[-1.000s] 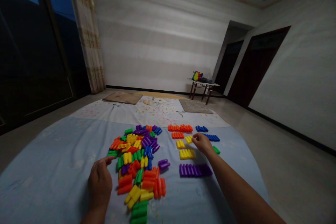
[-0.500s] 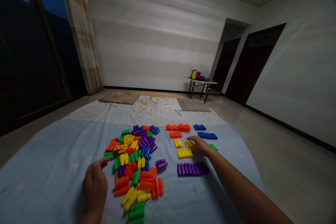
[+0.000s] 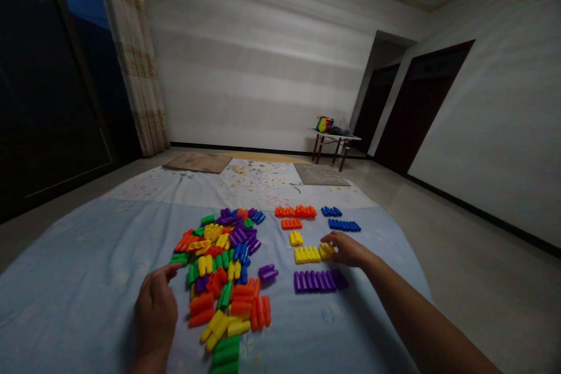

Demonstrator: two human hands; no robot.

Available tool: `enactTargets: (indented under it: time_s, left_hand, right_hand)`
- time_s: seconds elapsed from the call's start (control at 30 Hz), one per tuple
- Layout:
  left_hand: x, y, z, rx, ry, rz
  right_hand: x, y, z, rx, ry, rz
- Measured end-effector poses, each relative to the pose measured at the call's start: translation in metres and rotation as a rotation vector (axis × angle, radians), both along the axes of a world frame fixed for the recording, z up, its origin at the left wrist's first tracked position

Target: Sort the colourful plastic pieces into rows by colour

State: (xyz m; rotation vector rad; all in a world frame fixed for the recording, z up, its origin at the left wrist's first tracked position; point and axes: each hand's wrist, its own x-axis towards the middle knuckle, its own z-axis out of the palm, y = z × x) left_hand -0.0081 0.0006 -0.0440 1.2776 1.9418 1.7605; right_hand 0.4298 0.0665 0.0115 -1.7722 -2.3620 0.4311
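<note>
My right hand (image 3: 347, 249) is closed on a yellow plastic block of joined tubes (image 3: 326, 251), at the right end of a yellow row (image 3: 307, 255) on the cloth. Above that row lies another small yellow block (image 3: 296, 238), and below it a purple row (image 3: 314, 281). Left of the mixed pile of coloured tube blocks, my left hand (image 3: 156, 307) rests with its index finger stretched toward a green block (image 3: 179, 259). It holds nothing that I can see. A loose purple block (image 3: 268, 273) lies between the pile and the rows.
Orange rows (image 3: 295, 211) and blue rows (image 3: 344, 225) lie farther back. Everything rests on a light blue floral cloth (image 3: 87, 269). Two mats (image 3: 322, 174) lie at its far end. A small table (image 3: 335, 135) with bags stands by the wall.
My right hand has moved slightly right and down with the yellow block, from above the yellow row to its right end. My left hand stays beside the pile.
</note>
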Motion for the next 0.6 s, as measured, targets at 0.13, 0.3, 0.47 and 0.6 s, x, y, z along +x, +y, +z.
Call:
enactTargets:
  time_s: [0.13,0.3,0.47,0.6]
  left_hand:
    - [0.001,0.0,0.002,-0.014,-0.032,0.017]
    - [0.002,0.0,0.003,0.006,-0.033,0.014]
    - [0.003,-0.002,0.004,0.048,0.037,0.009]
    - [0.006,-0.003,0.006,0.035,0.013,0.027]
  right_hand:
    - [-0.007,-0.004,-0.005,-0.016,0.008,0.056]
    - [-0.011,-0.005,-0.006,-0.048,0.02,0.041]
    - [-0.018,-0.01,0.004,0.032,0.061,0.008]
    - [-0.057,-0.026,0.013,0.141,0.23,0.072]
